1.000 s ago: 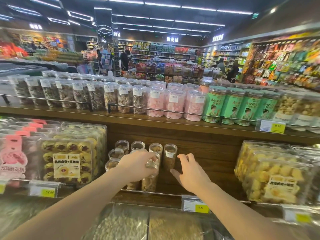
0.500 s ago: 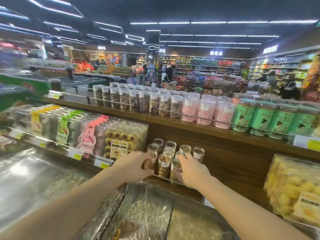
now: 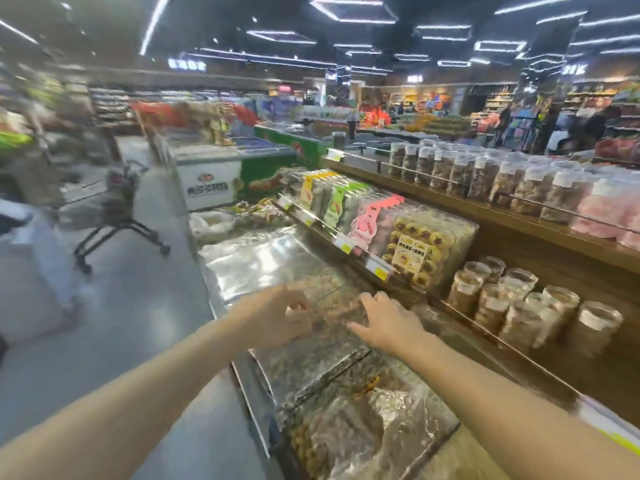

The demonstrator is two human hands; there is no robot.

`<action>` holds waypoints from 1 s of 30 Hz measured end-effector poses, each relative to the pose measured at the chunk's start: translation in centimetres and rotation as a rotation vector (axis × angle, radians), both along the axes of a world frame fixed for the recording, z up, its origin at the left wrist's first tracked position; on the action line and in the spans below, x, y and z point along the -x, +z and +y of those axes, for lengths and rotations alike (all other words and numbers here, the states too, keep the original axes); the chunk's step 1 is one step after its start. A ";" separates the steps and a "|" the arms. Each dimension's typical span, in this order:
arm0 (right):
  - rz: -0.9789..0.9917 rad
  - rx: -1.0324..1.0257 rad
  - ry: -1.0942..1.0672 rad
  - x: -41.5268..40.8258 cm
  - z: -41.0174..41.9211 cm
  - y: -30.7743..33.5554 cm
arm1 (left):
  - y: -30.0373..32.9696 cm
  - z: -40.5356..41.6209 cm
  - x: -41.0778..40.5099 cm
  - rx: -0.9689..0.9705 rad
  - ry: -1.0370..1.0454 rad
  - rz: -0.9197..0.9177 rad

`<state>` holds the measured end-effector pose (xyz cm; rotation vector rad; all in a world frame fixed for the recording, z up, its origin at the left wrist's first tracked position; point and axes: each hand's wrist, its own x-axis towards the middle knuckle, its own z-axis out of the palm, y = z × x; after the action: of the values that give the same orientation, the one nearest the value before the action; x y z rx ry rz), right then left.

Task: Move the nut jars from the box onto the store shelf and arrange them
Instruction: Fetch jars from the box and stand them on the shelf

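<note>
Both hands, left hand and right hand, hover empty with grip spread above the covered bins, seemingly untouching; nut jars cluster on the store shelf.

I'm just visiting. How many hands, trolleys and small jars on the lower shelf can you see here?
Hands: 2, left and right, both empty
Trolley: 1
Jars on the lower shelf: about 9; blur makes the count uncertain
Total: about 12
</note>
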<state>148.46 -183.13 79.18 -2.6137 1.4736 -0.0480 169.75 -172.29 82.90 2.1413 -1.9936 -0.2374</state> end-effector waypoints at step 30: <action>0.051 -0.085 0.956 -37.7 56.3 -4.0 | -4.4 69.2 -19.4 -0.086 0.966 0.103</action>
<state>186.17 -126.79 75.22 -2.9481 0.1103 0.1768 189.13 -103.04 78.47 2.7716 -0.7299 -0.2529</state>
